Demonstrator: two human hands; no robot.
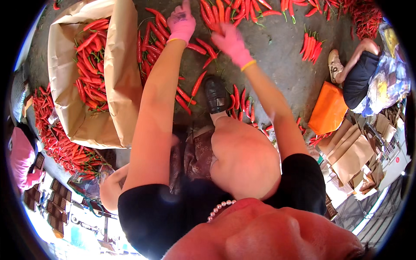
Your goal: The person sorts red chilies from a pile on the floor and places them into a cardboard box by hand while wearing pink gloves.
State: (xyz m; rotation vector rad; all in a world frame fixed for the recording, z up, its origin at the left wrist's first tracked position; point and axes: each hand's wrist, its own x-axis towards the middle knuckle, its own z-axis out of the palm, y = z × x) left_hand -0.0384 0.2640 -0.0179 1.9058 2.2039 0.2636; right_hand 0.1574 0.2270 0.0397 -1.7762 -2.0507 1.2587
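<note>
My left hand [182,23], in a pink glove with a yellow cuff, is at the top edge with its back towards me and one finger stretched forward. Its palm is hidden. Loose red chili peppers [158,31] lie just left of it. My right hand [233,44], gloved alike, is blurred by motion. Its fingertips are at the lower end of a row of red chili peppers [240,9]; whether they grip one cannot be seen. Left of my arms stands an open brown paper bag [122,65], partly filled with chili peppers [91,70].
Chilies [237,99] lie beside my black shoe [215,94]. At right are a chili bundle [312,47], an orange box-like object [328,107], another person's leg [357,61] and flat brown paper bags [352,156]. Chili heaps [65,146] lie at left and far right [365,19].
</note>
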